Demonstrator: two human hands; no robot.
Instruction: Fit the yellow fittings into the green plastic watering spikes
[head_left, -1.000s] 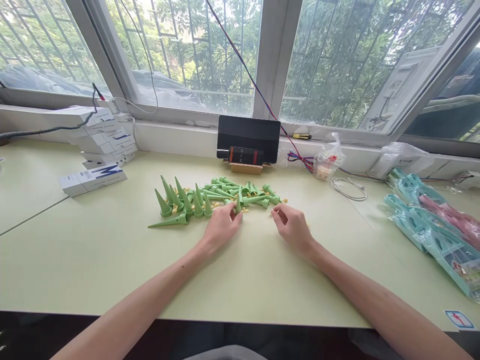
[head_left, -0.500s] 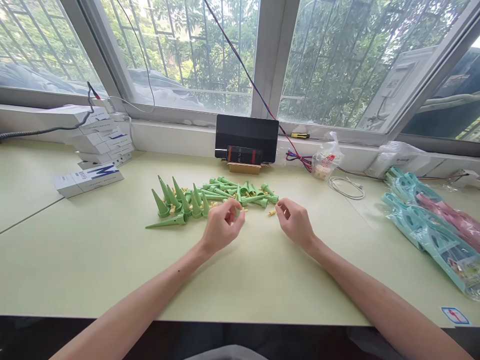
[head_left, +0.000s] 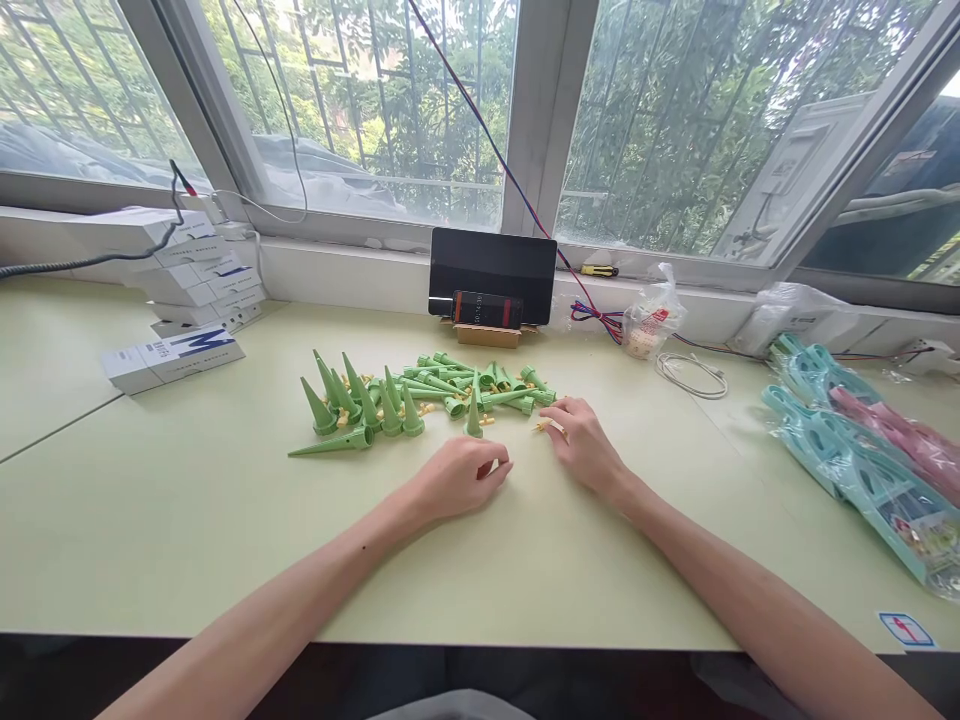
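My left hand (head_left: 465, 477) rests low over the table in front of a green cone-shaped spike (head_left: 474, 416), which stands point up. Its fingers are curled, thumb and index tips close together, with nothing visible in them. My right hand (head_left: 586, 438) is at the right end of the pile, thumb and index finger apart around a small yellow fitting (head_left: 541, 427) on the table. Left of the middle, several green spikes (head_left: 390, 408) stand upright, and one spike (head_left: 334, 443) lies on its side before them. Behind, more green spikes (head_left: 510, 398) lie heaped with small yellow pieces among them.
A phone (head_left: 487, 310) leans on a cardboard stand (head_left: 486, 337) before a black screen (head_left: 491, 265). White boxes (head_left: 176, 360) are stacked at the left. At the right are a coiled white cable (head_left: 694, 376), a plastic bag (head_left: 651, 325) and wrapped teal hangers (head_left: 840, 440).
My left hand has let go of a green spike, now standing upright, and moved back toward me. My right hand has lowered, its fingers spreading around the yellow fitting.
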